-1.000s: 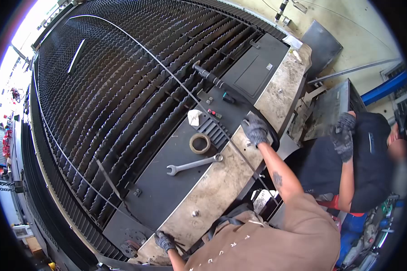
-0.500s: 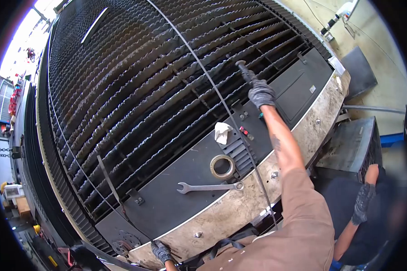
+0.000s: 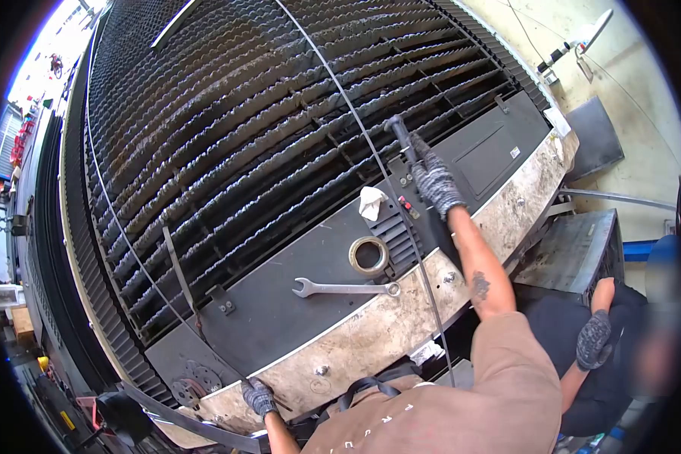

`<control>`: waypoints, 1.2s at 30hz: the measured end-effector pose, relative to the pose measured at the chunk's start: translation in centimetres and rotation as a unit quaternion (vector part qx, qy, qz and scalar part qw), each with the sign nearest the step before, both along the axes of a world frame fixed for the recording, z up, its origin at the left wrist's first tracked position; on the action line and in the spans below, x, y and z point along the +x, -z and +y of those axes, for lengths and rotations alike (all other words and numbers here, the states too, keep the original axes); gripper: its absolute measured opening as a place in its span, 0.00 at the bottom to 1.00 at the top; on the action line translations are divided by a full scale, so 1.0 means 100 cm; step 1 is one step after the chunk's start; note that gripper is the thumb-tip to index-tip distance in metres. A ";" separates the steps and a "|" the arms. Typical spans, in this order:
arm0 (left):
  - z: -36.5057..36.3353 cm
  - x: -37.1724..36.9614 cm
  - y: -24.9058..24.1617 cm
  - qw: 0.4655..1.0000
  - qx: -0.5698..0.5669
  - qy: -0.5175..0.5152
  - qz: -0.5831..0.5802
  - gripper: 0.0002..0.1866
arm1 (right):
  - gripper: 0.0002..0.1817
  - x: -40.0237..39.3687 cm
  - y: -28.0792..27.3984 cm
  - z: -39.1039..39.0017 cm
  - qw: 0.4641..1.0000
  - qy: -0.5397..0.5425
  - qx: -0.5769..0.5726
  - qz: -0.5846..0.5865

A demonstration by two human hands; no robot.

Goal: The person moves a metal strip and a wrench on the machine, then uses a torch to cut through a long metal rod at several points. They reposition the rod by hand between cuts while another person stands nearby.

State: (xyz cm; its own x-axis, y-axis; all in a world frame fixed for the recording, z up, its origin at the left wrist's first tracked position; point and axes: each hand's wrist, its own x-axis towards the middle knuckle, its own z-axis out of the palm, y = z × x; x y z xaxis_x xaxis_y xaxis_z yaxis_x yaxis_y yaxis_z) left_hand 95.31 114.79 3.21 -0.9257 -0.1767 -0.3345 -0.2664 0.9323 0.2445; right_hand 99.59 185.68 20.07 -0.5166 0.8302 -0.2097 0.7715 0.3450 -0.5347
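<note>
While the person is leaning over the machine in the head view, the gloved right hand (image 3: 437,178) is lying along the dark tool (image 3: 399,133), its fingers pointing toward the grate (image 3: 242,151); I cannot tell whether they are closing round it or only touching it. The tool is sitting at the near border of the grate, its head sticking out over the slats and its body slanting back under the glove. Down at the near corner, the gloved left hand (image 3: 259,396) is resting on the edge of the pale ledge (image 3: 303,390). A thin band (image 3: 138,261) is running toward it across the grate, but I cannot tell whether the fingers are gripping that or just bending over the edge. Between the two hands, a wrench (image 3: 344,289) is lying on the dark plate (image 3: 253,303), its ring end reaching the ledge. A tape roll (image 3: 356,264) is resting near it, just beside a ribbed piece (image 3: 398,244), and a white rag (image 3: 371,203) is lying farther back. A long rod (image 3: 431,295) is crossing grate, plate and ledge. At the right, a co-worker (image 3: 613,310) in dark clothing is sitting or crouching near a metal box (image 3: 571,253), one gloved hand showing.
</note>
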 end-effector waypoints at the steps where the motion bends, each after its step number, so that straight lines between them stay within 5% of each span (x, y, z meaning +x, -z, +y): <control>1: 0.010 -0.002 -0.010 1.000 -0.016 -0.002 -0.014 0.28 | 0.34 -0.002 0.005 -0.009 0.993 0.059 -0.092 0.036; 4: 0.006 -0.002 -0.006 0.999 0.009 -0.022 -0.027 0.28 | 0.36 -0.002 0.080 -0.009 0.979 0.051 -0.089 0.177; 7: 0.009 0.000 -0.010 0.999 0.027 -0.032 -0.033 0.29 | 0.36 -0.017 0.080 -0.031 0.971 0.090 -0.143 0.169; 9: 0.012 -0.004 -0.017 0.999 0.029 -0.026 -0.028 0.29 | 0.35 -0.018 0.120 -0.027 0.975 0.022 0.012 0.220; 11: -0.011 -0.003 0.011 1.000 0.025 -0.001 0.000 0.27 | 0.34 -0.020 0.132 -0.029 0.977 0.033 0.012 0.209; 13: -0.007 -0.009 0.006 0.993 0.110 -0.027 -0.012 0.24 | 0.33 -0.023 0.132 -0.033 0.979 0.045 0.012 0.197; 14: 0.010 -0.008 -0.018 0.966 0.207 -0.131 -0.081 0.19 | 0.33 -0.023 0.129 -0.036 0.980 0.052 0.007 0.191; 17: 0.031 -0.022 -0.054 0.948 0.173 -0.168 -0.206 0.26 | 0.33 -0.020 0.134 -0.034 0.979 0.065 -0.018 0.190; 20: -0.020 -0.013 0.014 0.977 0.144 -0.099 -0.124 0.27 | 0.34 -0.024 0.117 -0.038 0.986 0.098 -0.037 0.127; 24: -0.024 -0.014 0.018 0.982 0.123 -0.076 -0.122 0.27 | 0.34 -0.024 0.111 -0.038 0.980 0.111 -0.084 0.139; 29: -0.031 -0.013 0.025 0.975 0.150 -0.095 -0.137 0.27 | 0.32 -0.022 0.145 -0.033 0.982 0.053 0.077 0.164; 32: 0.018 -0.022 -0.037 0.954 0.167 -0.148 -0.200 0.27 | 0.33 -0.025 0.120 -0.040 0.983 0.071 -0.015 0.168; 36: -0.026 -0.013 0.019 0.982 0.132 -0.070 -0.116 0.27 | 0.33 -0.027 0.120 -0.044 0.981 0.072 -0.032 0.176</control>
State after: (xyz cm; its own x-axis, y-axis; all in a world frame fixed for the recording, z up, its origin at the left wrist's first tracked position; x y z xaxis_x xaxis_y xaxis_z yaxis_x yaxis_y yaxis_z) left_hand 94.01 112.15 1.31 -0.7926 -0.1751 -0.5841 -0.4640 0.7946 0.3914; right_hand 96.88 181.29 8.08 -0.4451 0.8906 -0.0931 0.5727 0.2032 -0.7942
